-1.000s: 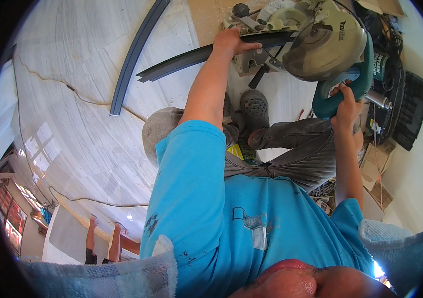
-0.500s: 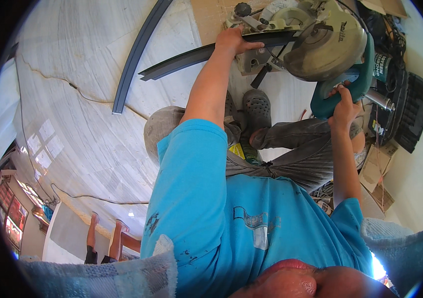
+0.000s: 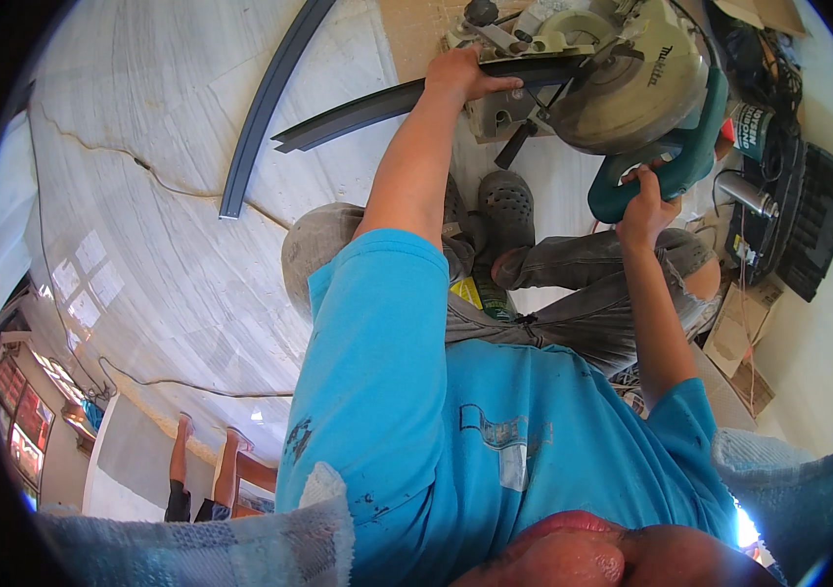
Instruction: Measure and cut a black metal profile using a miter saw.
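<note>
Lettering in black [image 3: 659, 67] marks the miter saw's [image 3: 622, 98] pale blade guard; white lettering covers a green cylindrical container [image 3: 751, 132] at right, its contents hidden. A black plastic case [image 3: 817, 210] is beside it. The left hand [image 3: 460, 76] grasps a dark grey profile [image 3: 367, 113], whose end reaches the guard. The right hand [image 3: 647, 203] is clasped round the green loop handle [image 3: 702, 147]. Another profile [image 3: 266, 122] lies on the floor [image 3: 167, 108].

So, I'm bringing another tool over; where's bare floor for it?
Bare floor lies left, between the loose dark strip and upper cable, then from there to the lower cable. Crowded: the right, with saw, black case and cardboard.
</note>
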Tool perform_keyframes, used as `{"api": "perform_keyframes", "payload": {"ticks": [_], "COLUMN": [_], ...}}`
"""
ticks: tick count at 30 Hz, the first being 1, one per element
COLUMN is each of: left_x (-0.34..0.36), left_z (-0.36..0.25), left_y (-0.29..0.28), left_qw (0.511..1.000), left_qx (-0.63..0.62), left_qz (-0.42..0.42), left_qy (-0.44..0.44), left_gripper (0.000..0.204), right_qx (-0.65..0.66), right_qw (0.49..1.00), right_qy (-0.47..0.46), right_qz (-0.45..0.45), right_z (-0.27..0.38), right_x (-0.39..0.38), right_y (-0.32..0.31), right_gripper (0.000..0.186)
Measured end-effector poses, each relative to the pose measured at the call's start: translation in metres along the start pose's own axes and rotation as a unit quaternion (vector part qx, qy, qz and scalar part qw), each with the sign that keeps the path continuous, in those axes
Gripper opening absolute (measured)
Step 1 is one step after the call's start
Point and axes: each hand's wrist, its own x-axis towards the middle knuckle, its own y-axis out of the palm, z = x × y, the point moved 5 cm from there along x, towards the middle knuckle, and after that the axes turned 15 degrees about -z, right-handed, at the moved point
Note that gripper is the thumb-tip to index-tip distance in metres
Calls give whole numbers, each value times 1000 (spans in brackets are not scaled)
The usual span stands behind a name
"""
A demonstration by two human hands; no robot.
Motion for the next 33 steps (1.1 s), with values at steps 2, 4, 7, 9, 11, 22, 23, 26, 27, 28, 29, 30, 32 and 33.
{"api": "perform_keyframes", "payload": {"ticks": [2,4,7,9,11,22,23,26,27,28,29,30,32,33], "left_x": [0,0,0,0,0,1,0,3,1,1,1,2,0,-1], "left_z": [-1,1,1,-1,1,0,0,-2,2,4,6,5,3,3], "left_y": [1,0,2,2,2,4,4,3,5,6,4,4,5,4], "left_qw": [1000,1000,1000,1000,1000,1000,1000,1000,1000,1000,1000,1000,1000,1000], "left_qx": [5,1,0,2,4,-2,-3,-14,-10,-7,-7,-12,-18,-14], "left_qz": [15,0,8,7,5,9,9,-12,-15,-18,-20,-9,3,-6], "left_qy": [-3,4,-1,-1,-3,-6,-4,8,6,6,6,5,4,4], "left_gripper": [112,112,112,111,111,108,108,108,107,107,107,107,107,107], "right_qx": [5,7,5,-3,-12,0,0,-52,-40,-28,-38,-50,-80,-79], "right_qw": [1000,1000,1000,1000,1000,999,999,996,998,999,999,999,996,996], "right_qy": [-4,-15,-8,-15,-21,-31,-33,-55,-45,-35,-27,-21,24,22], "right_qz": [-3,-1,-11,-15,-19,-21,-23,-39,-31,-24,-13,-4,27,27], "right_z": [-6,-11,-20,-24,-28,-43,-46,-49,-45,-36,-22,5,52,72], "right_x": [0,-1,-4,-4,-4,-5,-6,-4,-3,-2,3,12,32,40], "right_y": [-1,0,-2,-3,-3,-3,-3,-2,-2,-1,-3,-5,-4,-1], "right_gripper": [18,18,17,16,16,15,15,16,17,19,20,21,23,23]}}
